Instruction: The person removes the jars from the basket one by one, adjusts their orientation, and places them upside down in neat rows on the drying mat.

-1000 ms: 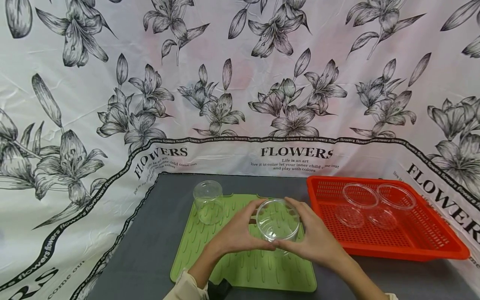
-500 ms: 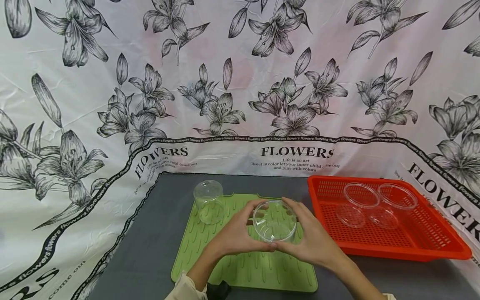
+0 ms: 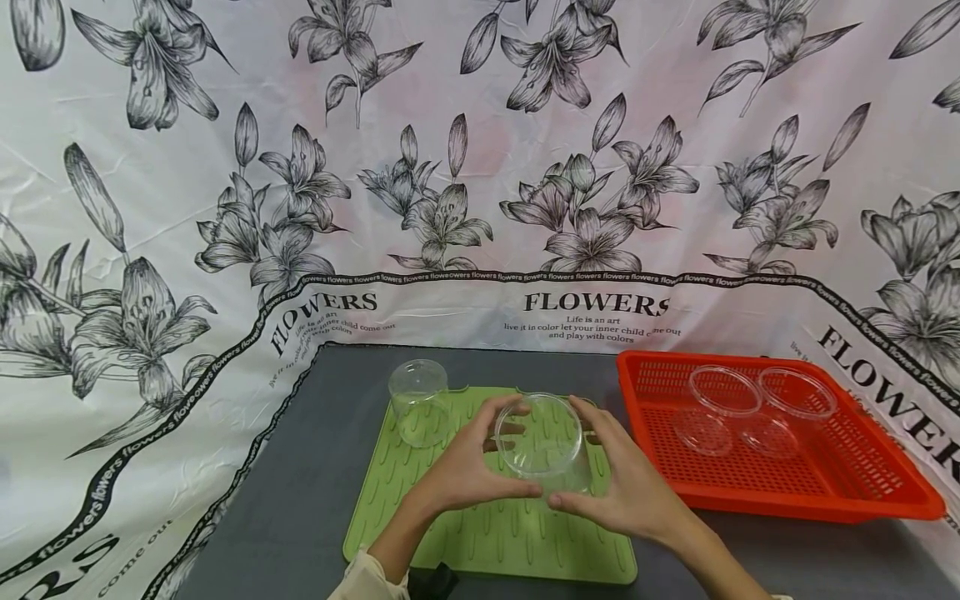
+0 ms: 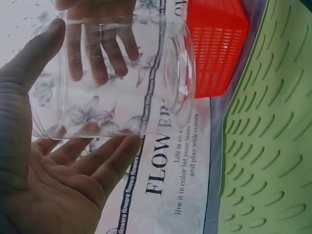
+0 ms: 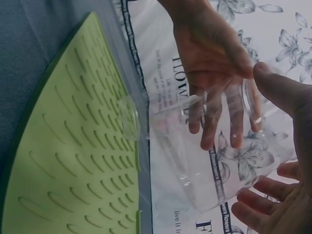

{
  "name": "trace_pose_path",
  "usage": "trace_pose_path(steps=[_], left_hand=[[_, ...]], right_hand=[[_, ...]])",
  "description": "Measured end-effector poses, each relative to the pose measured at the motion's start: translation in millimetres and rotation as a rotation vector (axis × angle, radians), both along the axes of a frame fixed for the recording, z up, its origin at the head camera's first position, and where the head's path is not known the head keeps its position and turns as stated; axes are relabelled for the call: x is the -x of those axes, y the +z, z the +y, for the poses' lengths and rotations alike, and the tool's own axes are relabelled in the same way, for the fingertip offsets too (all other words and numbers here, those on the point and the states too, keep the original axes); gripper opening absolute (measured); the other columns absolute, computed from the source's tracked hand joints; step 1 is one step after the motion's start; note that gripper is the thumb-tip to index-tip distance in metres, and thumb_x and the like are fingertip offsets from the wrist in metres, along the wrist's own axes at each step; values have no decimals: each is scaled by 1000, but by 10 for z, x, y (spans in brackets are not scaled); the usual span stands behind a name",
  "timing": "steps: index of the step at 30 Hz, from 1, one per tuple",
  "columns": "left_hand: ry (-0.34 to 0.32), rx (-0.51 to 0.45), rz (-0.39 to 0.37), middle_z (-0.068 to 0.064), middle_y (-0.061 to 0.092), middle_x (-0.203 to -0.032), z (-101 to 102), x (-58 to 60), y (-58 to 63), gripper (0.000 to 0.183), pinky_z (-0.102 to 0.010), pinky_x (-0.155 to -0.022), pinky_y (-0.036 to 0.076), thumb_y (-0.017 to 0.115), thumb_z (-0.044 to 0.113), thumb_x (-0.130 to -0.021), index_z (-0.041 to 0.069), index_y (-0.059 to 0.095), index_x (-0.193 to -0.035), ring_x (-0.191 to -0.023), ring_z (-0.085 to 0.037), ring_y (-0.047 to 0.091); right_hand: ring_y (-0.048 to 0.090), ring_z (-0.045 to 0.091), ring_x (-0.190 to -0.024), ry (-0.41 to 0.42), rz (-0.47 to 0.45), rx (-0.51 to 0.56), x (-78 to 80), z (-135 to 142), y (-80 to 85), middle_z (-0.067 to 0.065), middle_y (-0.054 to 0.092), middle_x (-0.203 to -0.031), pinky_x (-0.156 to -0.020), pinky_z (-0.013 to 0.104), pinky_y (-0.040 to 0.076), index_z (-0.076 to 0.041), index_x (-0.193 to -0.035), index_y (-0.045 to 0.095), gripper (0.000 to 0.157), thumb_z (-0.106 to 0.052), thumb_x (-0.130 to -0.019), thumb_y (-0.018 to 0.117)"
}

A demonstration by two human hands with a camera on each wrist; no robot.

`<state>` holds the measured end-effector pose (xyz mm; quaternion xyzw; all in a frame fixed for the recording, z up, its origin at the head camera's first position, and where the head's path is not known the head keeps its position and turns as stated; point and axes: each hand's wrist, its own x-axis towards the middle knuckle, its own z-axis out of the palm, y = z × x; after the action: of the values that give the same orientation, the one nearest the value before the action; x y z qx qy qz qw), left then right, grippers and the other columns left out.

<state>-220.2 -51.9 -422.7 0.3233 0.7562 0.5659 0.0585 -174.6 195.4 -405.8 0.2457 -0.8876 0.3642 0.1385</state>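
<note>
Between my two hands, above the green mat, is a clear plastic cup, tilted with its rim facing up and left in the head view. My left hand holds its left side, thumb at the rim end in the left wrist view, fingers along the wall. From the other side my right hand holds it too, its thumb and fingertips close against the wall in the right wrist view. A second clear cup stands upright at the mat's back left corner. See-through walls make exact contact points hard to judge.
At the right stands a red perforated basket with two clear cups inside. A dark grey cloth covers the table. Behind it hangs a white flower-printed curtain.
The held cup has shifted slightly left and tilted, its rim turning to the left. My thumbs, which met below the rim, are now apart. The other cups stay put.
</note>
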Motion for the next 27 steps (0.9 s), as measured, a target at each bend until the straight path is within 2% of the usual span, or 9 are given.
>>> trace_pose_path(steps=[2, 8, 12, 17, 20, 27], left_hand=[[-7, -12, 3, -2, 46, -155, -6, 2, 0, 100, -50, -109, 49, 91, 26, -78, 38, 28, -155, -135, -29, 56], [-51, -68, -1, -7, 44, -157, -24, 1, -1, 99, -44, -109, 50, 88, 20, -81, 31, 26, -158, -136, -35, 55], [-62, -85, -10, -13, 42, -157, -33, -3, -9, 100, -43, -109, 50, 87, 20, -82, 27, 24, -159, -136, -37, 54], [-75, -111, -30, -15, 41, -158, -40, -8, -23, 100, -50, -110, 49, 87, 21, -82, 26, 24, -159, -137, -39, 52], [-79, -120, -35, -15, 41, -158, -38, -13, -28, 100, -53, -110, 49, 88, 22, -82, 26, 24, -159, -137, -38, 53], [-81, -129, -34, -6, 43, -156, -39, -11, -37, 100, -48, -110, 50, 88, 24, -82, 26, 24, -159, -137, -31, 54]], right_hand=[[58, 26, -126, 14, 23, 2, 3, -2, -23, 5, 50, -148, -95, 52, 56, -25, -161, 27, 113, -46, -71, 92], [53, 17, -130, 49, 68, 28, 15, -5, -90, 5, 46, -151, -98, 48, 56, -17, -162, 27, 116, -40, -70, 95], [51, 13, -130, 56, 90, 52, 23, -8, -122, 5, 45, -152, -97, 48, 56, -19, -162, 27, 117, -37, -69, 96], [50, 10, -127, 55, 98, 68, 32, -11, -151, 4, 48, -149, -96, 46, 57, -21, -161, 28, 117, -36, -68, 97], [49, 8, -125, 49, 92, 66, 35, -12, -175, 4, 49, -146, -94, 44, 56, -23, -161, 28, 117, -37, -68, 97], [49, 11, -123, 25, 78, 59, 28, -20, -219, 4, 51, -147, -86, 43, 56, -26, -162, 26, 117, -38, -69, 96]])
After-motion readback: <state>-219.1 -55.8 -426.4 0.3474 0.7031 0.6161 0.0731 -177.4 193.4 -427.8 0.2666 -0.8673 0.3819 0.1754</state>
